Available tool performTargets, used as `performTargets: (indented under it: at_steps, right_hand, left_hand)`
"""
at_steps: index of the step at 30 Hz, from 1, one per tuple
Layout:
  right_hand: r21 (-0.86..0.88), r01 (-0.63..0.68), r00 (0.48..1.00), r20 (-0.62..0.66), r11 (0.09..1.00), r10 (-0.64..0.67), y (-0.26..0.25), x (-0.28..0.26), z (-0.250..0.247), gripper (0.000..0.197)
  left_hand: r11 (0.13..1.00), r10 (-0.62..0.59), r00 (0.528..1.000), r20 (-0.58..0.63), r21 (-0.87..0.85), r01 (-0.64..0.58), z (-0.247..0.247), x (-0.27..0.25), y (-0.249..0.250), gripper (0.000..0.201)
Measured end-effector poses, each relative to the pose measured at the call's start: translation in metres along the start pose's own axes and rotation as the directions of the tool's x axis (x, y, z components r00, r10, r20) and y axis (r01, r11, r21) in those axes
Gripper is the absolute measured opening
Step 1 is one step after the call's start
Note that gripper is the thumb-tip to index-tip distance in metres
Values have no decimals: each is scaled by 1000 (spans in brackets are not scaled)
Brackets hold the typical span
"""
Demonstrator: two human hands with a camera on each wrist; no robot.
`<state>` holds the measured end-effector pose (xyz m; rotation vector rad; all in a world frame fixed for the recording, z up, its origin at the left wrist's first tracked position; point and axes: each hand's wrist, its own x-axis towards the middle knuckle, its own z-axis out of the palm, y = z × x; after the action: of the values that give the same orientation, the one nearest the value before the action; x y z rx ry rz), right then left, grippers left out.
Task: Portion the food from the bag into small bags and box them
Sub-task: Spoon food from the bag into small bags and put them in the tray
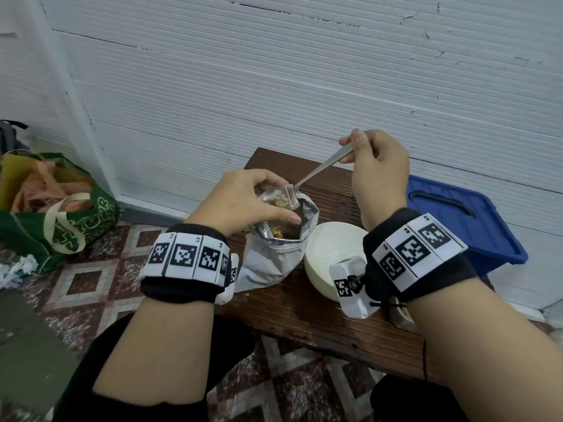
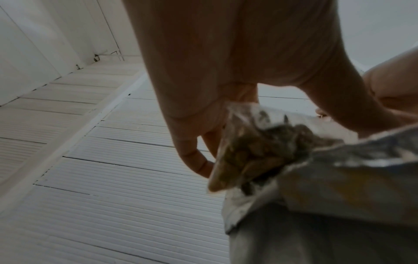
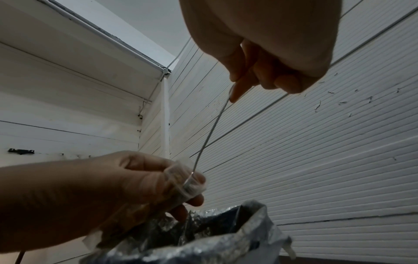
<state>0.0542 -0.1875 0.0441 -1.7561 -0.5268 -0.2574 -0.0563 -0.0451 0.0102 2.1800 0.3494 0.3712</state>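
A silver foil bag (image 1: 271,257) stands open on the brown wooden table (image 1: 304,306), with brownish food inside. My left hand (image 1: 246,199) holds a small clear bag (image 1: 281,199) of food over the foil bag's mouth; the same small clear bag (image 2: 244,151) shows food through its side in the left wrist view. My right hand (image 1: 377,166) grips the handle of a metal spoon (image 1: 323,167), whose tip dips into the small bag's mouth. In the right wrist view the spoon (image 3: 210,135) runs down as a thin line into the small bag (image 3: 183,180) above the foil bag (image 3: 203,237).
A white bowl (image 1: 332,254) sits right of the foil bag. A blue plastic box lid (image 1: 463,220) lies to the far right of the table. A green shopping bag (image 1: 54,214) stands on the tiled floor at left. A ribbed white wall (image 1: 304,71) runs close behind.
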Motion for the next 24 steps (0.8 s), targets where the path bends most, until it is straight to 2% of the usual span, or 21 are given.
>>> performTargets:
  at_steps: [2,5,9,12,15,17,20,22,24]
  right_hand:
    - [18,50,999,0,999,-50,-3,-1,-1,28]
    - [64,140,990,-12,988,-139,-7,-2,-3,26]
    - [123,254,959,-157,959,-234,-11,0,-10,22]
    - [134,250,937,-282,959,-205,-9,1,-15,23]
    - [71,205,932,-318,976,-173,0,-1,-17,26]
    - [-5,179,949,-263,984,-174,9,-6,-17,25]
    - [-107,197,977,-64,975,-204,20,-16,-12,22]
    - [-176,294,955,105,940,-279,26,-24,-6,22]
    - [-282,415,899,276,865,-341,36,-31,1,27]
  left_hand:
    - [1000,5,1000,-3,0,-5,0,1,-3,58]
    - [1000,10,997,-79,-28,-13,1,2,-4,49]
    - [996,-24,982,-187,-92,7,-1,3,-6,53]
    - [993,-51,970,-236,-115,24,-6,2,-8,44]
    - [990,-73,969,-236,-135,42,-10,2,-10,58]
    - [988,-85,969,-231,-147,51,-11,1,-10,62]
    - [988,-85,980,-181,-140,59,-10,1,-9,49]
    - [990,-84,987,-137,-120,67,-9,0,-8,50]
    - [990,-85,989,-118,-121,71,-8,0,-8,62]
